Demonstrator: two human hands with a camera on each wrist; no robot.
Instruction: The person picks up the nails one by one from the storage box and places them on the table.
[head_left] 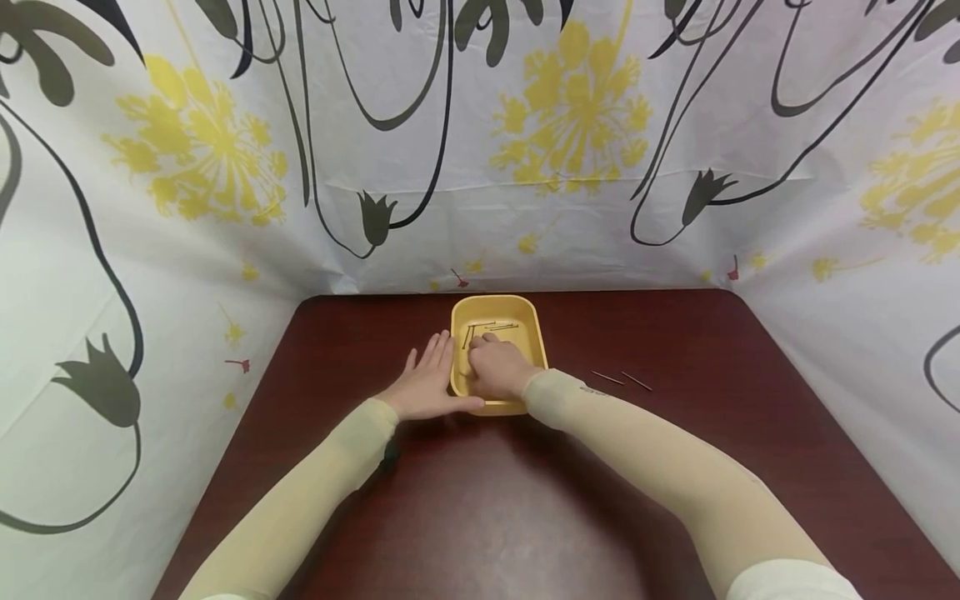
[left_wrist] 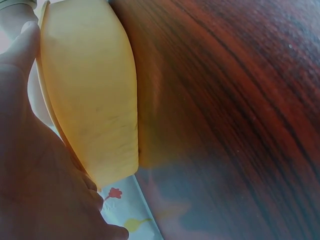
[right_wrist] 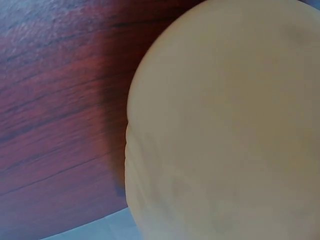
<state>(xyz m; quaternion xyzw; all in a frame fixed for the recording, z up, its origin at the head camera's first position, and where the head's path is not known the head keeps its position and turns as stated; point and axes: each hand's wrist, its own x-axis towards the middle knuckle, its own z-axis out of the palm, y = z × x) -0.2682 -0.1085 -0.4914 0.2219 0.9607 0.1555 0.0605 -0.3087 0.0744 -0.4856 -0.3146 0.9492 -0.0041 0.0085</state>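
Note:
A yellow tray [head_left: 534, 337] lies near the table's far edge with several thin nails [head_left: 501, 326] in its far part. My left hand [head_left: 426, 390] rests against its left side, fingers straight and thumb along the near rim. In the left wrist view the left hand [left_wrist: 42, 165] touches the rim of the tray [left_wrist: 92, 95]. My right hand [head_left: 500, 369] is down inside the tray with bent fingers; whether it pinches anything is hidden. A pale rounded surface, too close to make out, covers most of the right wrist view.
Two nails [head_left: 607, 377] [head_left: 637, 381] lie on the dark red table [head_left: 675, 333] to the right of the tray. A patterned white cloth [head_left: 465, 225] hangs behind the table and along both sides.

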